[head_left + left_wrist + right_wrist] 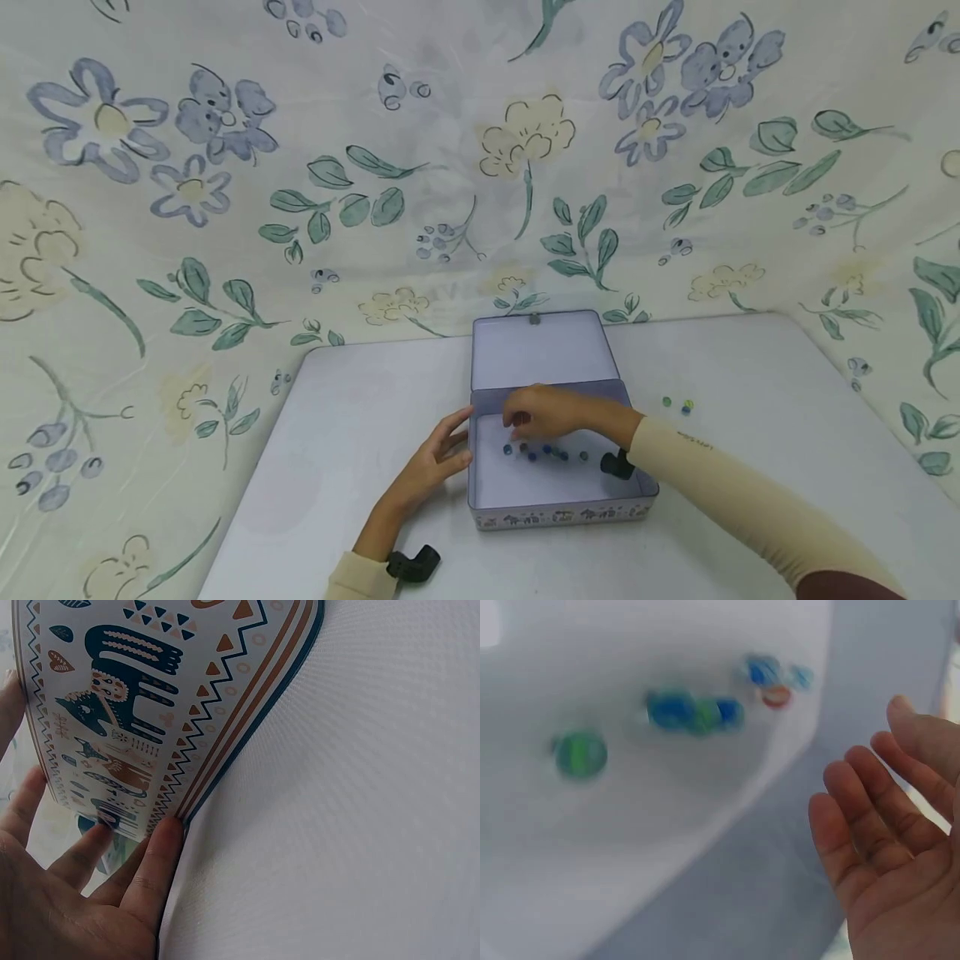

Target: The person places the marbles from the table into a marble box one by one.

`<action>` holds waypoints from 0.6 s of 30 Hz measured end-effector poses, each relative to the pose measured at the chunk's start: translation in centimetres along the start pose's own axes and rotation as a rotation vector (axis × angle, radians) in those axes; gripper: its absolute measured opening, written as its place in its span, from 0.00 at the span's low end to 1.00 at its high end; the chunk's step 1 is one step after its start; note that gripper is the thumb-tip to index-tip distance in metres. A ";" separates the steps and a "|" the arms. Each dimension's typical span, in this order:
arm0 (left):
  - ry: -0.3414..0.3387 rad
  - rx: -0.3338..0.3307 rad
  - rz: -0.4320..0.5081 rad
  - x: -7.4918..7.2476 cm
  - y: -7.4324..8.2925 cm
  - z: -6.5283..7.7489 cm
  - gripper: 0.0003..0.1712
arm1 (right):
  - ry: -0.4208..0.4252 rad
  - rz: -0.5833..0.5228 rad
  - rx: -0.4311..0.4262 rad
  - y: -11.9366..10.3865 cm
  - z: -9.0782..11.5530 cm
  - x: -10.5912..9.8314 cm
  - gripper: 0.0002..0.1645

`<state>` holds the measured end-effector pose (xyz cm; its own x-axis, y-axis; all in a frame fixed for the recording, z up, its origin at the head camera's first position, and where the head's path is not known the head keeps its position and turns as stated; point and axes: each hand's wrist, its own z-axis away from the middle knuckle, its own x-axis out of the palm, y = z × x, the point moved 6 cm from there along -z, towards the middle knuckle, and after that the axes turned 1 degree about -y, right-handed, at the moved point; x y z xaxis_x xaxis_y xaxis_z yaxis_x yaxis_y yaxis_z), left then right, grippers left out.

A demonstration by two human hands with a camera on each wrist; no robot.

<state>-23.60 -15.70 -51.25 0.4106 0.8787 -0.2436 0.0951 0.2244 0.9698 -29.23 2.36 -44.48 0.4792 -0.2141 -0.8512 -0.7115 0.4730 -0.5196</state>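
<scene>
A shallow tin box [491, 487] with a hinged lid [540, 350] lies open on the table, its lid leaning back. Several glass marbles [583, 456] rest on its floor, mostly blue and green. My right hand [551, 411] hovers inside the box over its back left part, fingers bent. The right wrist view shows that hand [900, 847] with relaxed fingers and nothing in them, beside a green marble [581, 754] and a blue one [671, 710]. At the box's left wall, my left hand [431, 467] touches the animal-patterned side [131, 697] with spread fingertips.
Outside the box, to its right, lie a green marble [667, 402] and a small pair of marbles [687, 408] on the white table [360, 417]. Floral cloth [450, 192] hangs behind and along the sides. A dark camera [617, 465] on the right wrist overhangs the box.
</scene>
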 end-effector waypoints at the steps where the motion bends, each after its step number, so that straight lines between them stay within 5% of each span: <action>1: 0.006 -0.004 -0.002 0.0 0.0 0.0 0.40 | 0.011 -0.004 -0.002 0.1 0.4 -0.5 0.11; 18: -0.005 0.015 0.001 -0.1 0.3 0.1 0.40 | 0.183 -0.035 0.092 3.5 8.4 -6.3 0.12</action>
<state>-23.52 -15.79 -50.95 0.4148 0.8769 -0.2428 0.1079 0.2175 0.9701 -30.46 12.57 -40.28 0.3951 -0.3796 -0.8365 -0.6421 0.5372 -0.5470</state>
